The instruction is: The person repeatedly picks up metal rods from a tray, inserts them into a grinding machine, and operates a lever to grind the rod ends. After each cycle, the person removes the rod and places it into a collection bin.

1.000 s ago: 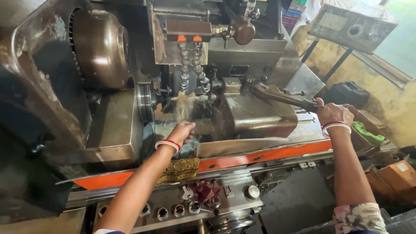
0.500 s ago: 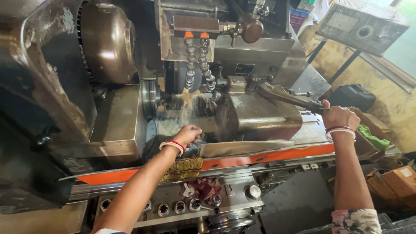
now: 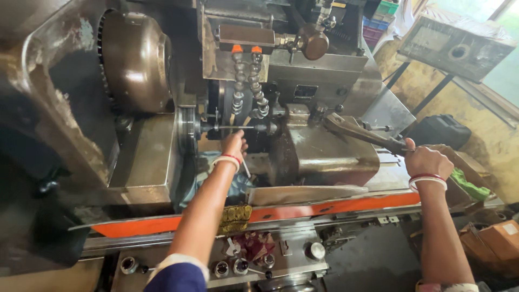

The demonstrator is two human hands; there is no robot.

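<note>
My left hand (image 3: 234,144) reaches into the middle of a grimy metal machine, fingers closed at a thin steel rod (image 3: 230,127) held horizontally between two centres. Whether it grips the rod or a small part beside it is hard to tell. Two segmented coolant hoses (image 3: 250,81) with orange tops hang just above. My right hand (image 3: 427,161) is closed on the end of a long dark lever handle (image 3: 363,132) that runs up-left to the tailstock block (image 3: 319,151). Both wrists wear red and white bangles.
A large round wheel guard (image 3: 135,59) sits at upper left. An orange strip (image 3: 335,206) runs along the machine's front, with knobs and sockets (image 3: 238,266) below. A grey box on a stand (image 3: 457,46), a black bag (image 3: 440,130) and cardboard boxes (image 3: 497,240) stand to the right.
My left hand has lifted from the trough below up to the thin rod. My right hand stays on the lever. The camera has moved closer and slightly left.
</note>
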